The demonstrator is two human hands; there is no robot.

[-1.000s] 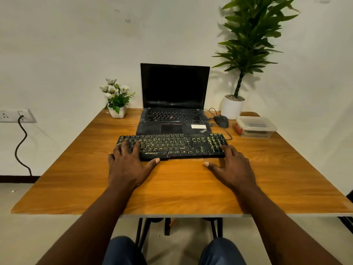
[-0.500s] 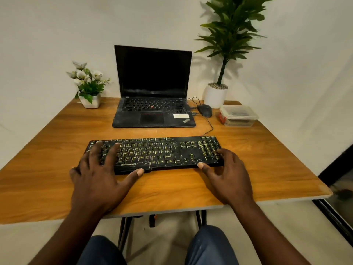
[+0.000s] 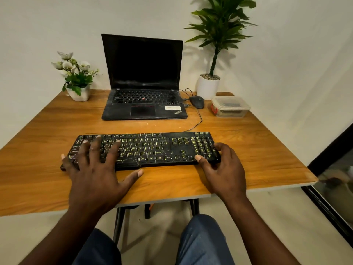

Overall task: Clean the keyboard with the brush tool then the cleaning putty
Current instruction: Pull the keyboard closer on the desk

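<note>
left hand (image 3: pixel 95 176): spread flat and wide, fingers lying across the left end of the keyboard (image 3: pixel 152 148), thumb out on the bare table (image 3: pixel 257 150) just below the front edge; it holds no tool.
right hand (image 3: pixel 223 173): cupped round the keyboard's right front corner, thumb tip on the keys by the number pad, other fingers wrapped over the end; a light grasp on the corner, no tool in it.
keyboard: black with yellow-green legends and pale grime between the keys, lying flat at 12 o'clock from the person, its cable running toward 1 o'clock to the laptop (image 3: pixel 144 88).
progress: nothing of the cleaning looks done; brushing and putty both remain, by my reading.
brush and putty: neither can be seen in the open; the lidded clear container (image 3: pixel 230 107) at 1 o'clock, well beyond the right hand, may hold them, though its contents are too small to tell.
mouse (image 3: pixel 197 101): just left of that container, beside the laptop.
likely step: settling the keyboard in place before fetching the brush.
</note>
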